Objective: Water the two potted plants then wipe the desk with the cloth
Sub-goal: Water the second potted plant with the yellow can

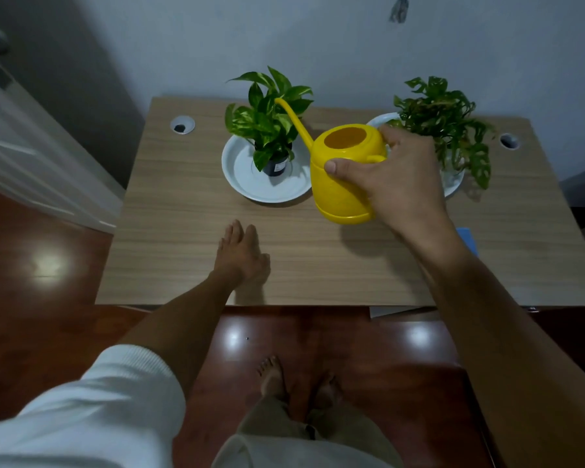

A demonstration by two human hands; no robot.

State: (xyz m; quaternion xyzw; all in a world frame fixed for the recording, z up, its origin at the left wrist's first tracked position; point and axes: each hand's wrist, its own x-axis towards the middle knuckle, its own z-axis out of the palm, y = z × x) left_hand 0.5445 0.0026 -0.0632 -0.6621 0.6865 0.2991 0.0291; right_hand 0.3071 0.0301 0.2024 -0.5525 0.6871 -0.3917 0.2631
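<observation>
My right hand (395, 177) grips the handle of a yellow watering can (338, 170), held above the desk (183, 224) between the two plants. Its long spout reaches up and left into the leaves of the left potted plant (271, 119), which stands in a dark pot on a white saucer (240, 173). The right potted plant (443, 116) sits on another white saucer (453, 184), partly hidden behind my hand. My left hand (242, 255) lies flat on the desk near the front edge, fingers apart, holding nothing. A blue cloth (466, 238) peeks out from behind my right forearm.
The desk has two round cable holes, one at back left (182, 125) and one at back right (509, 141). A wall stands right behind the desk. A white door (24, 153) is at the left. My bare feet (298, 383) stand on the red-brown floor.
</observation>
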